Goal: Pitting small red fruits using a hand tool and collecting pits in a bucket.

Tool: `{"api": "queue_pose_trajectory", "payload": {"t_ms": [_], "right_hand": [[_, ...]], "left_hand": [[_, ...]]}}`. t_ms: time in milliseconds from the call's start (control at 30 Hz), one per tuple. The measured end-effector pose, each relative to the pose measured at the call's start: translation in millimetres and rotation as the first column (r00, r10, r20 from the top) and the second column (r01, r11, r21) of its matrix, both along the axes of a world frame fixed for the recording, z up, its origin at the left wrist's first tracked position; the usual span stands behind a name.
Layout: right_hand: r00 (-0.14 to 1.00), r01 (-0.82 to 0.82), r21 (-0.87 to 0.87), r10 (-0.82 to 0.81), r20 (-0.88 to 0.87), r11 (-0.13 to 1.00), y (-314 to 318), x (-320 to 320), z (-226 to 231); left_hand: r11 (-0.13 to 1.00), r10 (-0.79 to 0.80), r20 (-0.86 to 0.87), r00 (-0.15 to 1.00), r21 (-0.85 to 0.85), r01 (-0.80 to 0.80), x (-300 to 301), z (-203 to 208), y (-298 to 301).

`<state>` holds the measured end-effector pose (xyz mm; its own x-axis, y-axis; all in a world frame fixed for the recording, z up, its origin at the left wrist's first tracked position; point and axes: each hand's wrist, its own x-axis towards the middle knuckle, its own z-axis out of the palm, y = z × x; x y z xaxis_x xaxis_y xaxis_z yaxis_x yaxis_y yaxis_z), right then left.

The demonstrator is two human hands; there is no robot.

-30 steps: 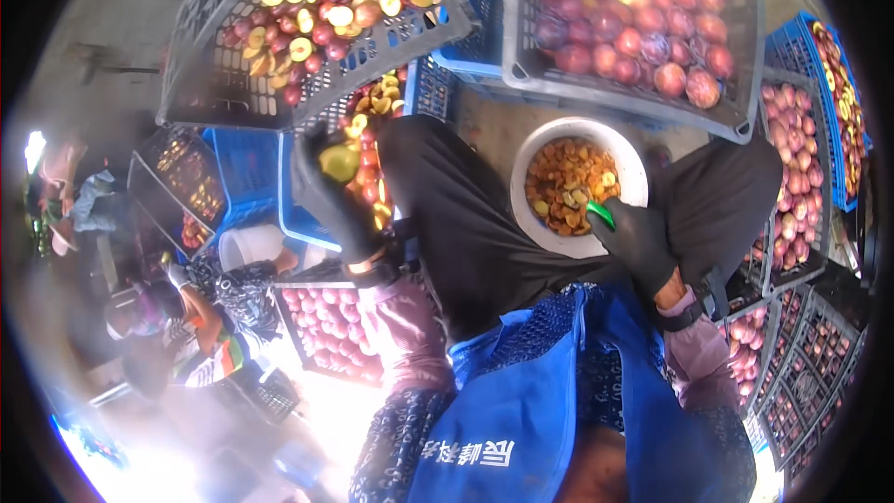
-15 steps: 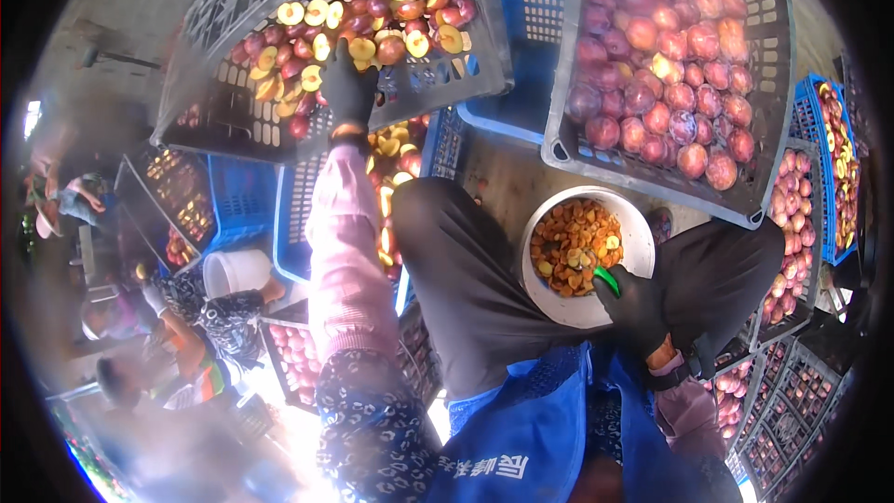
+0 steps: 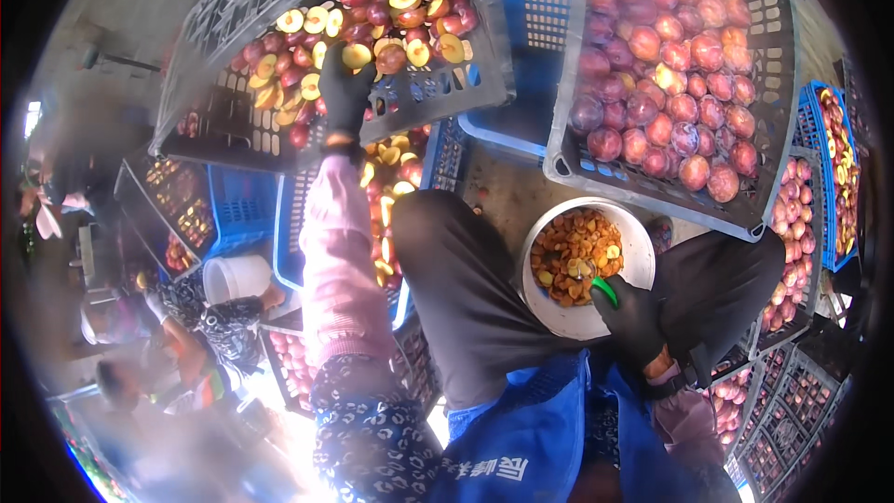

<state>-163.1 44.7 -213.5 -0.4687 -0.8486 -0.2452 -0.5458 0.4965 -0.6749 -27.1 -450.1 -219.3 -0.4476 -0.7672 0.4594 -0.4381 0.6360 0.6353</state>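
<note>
My left hand (image 3: 346, 93), in a black glove, reaches into a tilted black crate (image 3: 475, 84) of plums at the upper left. Its fingers are closed about a halved plum (image 3: 356, 56) whose yellow cut face shows. Around it lie more plum halves (image 3: 419, 53) and dark red plums. My right hand (image 3: 635, 321), also gloved in black, grips a small tool with a green handle (image 3: 604, 292), probably a knife; its blade cannot be made out. That hand rests at the rim of a white bucket (image 3: 545, 312) between my legs, holding brownish-orange plum pieces (image 3: 570, 247).
A large dark crate of whole plums (image 3: 694, 135) stands at the upper right. A blue crate (image 3: 521, 121) sits between the two crates. More plum crates (image 3: 792, 214) line the right side. At the left, another person (image 3: 191, 354) sits near a white bucket (image 3: 237, 278).
My left hand has drawn back slightly, and the halved plum at its fingers has shifted with it. My right hand stays by the bucket, the green handle tilted differently.
</note>
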Motion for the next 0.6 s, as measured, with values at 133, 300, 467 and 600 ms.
{"api": "queue_pose_trajectory", "payload": {"t_ms": [133, 300, 467, 600], "right_hand": [[0.997, -0.029, -0.086, 0.035, 0.067, 0.996, -0.2, 4.6, -0.4], [0.952, 0.076, -0.001, -0.073, 0.299, 0.997, 7.4, 7.0, 12.5], [0.729, 0.239, -0.082, -0.123, 0.674, 0.968, 6.3, 11.9, 27.4], [0.555, 0.321, -0.168, -0.041, 0.831, 0.932, -12.6, 16.5, 75.2]], "left_hand": [[0.887, -0.139, -0.438, 0.888, 0.343, 0.308, 12.6, 37.8, 57.4], [0.618, -0.371, -0.744, 0.556, 0.250, 0.746, 23.6, 79.3, 148.9], [0.387, -0.258, -0.660, 0.706, 0.598, 0.701, 32.5, 114.6, 221.1], [0.241, -0.552, -0.500, 0.667, 0.671, 0.701, 30.9, 105.5, 272.2]]}}
